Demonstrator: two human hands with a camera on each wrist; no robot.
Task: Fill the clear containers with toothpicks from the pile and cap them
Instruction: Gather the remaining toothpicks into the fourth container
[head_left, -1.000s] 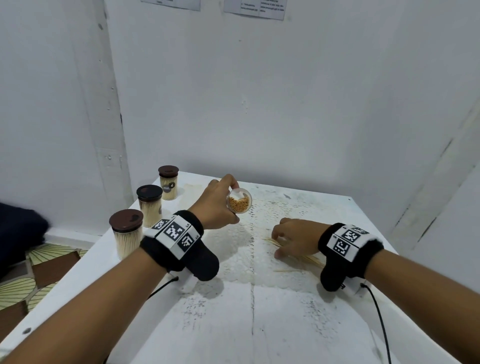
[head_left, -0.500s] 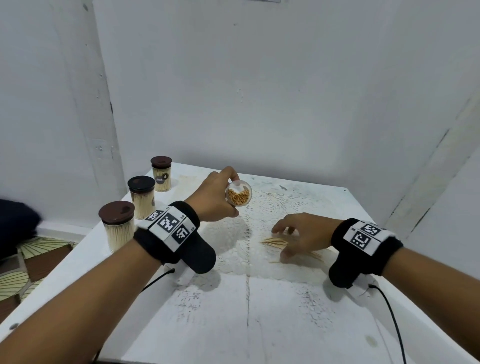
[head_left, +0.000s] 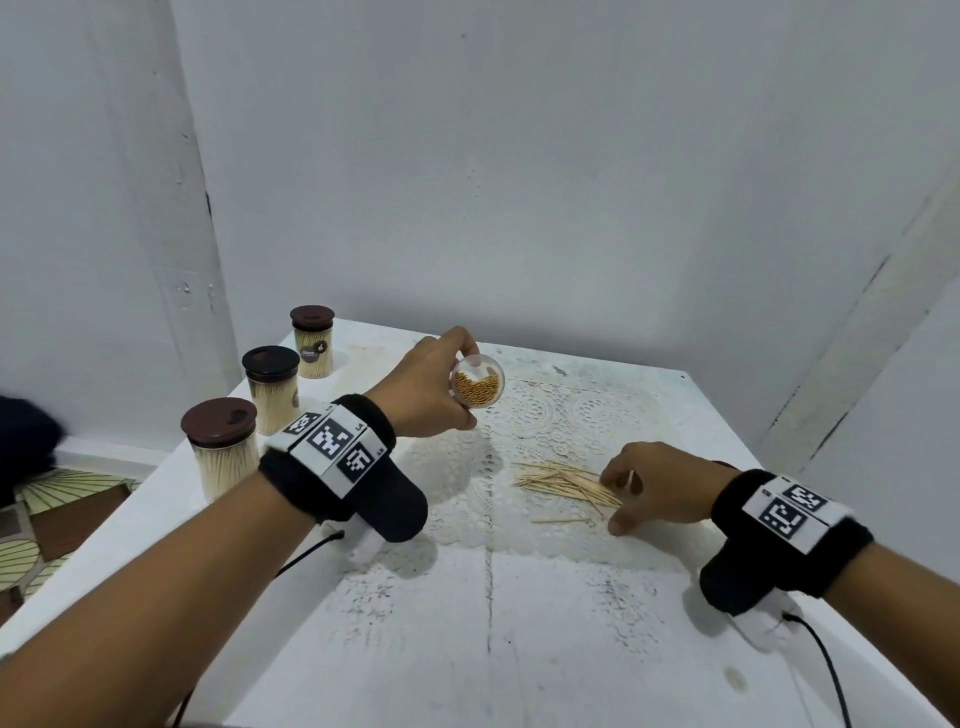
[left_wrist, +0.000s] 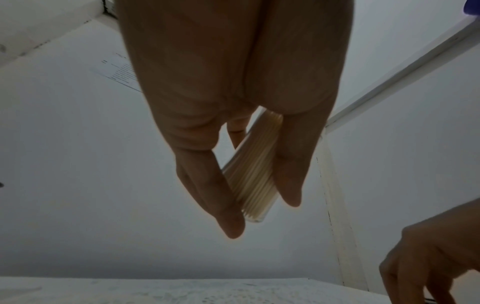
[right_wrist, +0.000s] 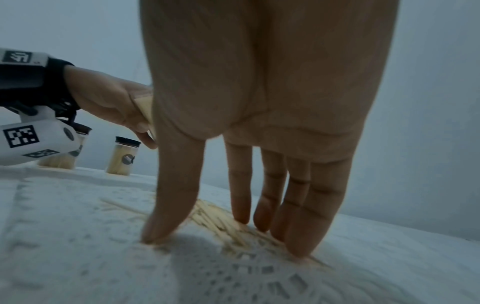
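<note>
Only the head view shows the open mouth of the clear container, partly filled, gripped in the left hand above the table; the left wrist view shows its side between the fingers. Compared with half a second ago, the right hand sits further right, its straight fingers pressing the toothpick pile.

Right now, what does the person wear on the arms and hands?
Both forearms are bare, with no sleeves or gloves. The left wrist and the right wrist each carry a black fuzzy band with white square tags printed in black block codes. Under each band hangs a black, rounded camera unit on a white base, and a thin black cable runs from it. The hands are bare.
</note>
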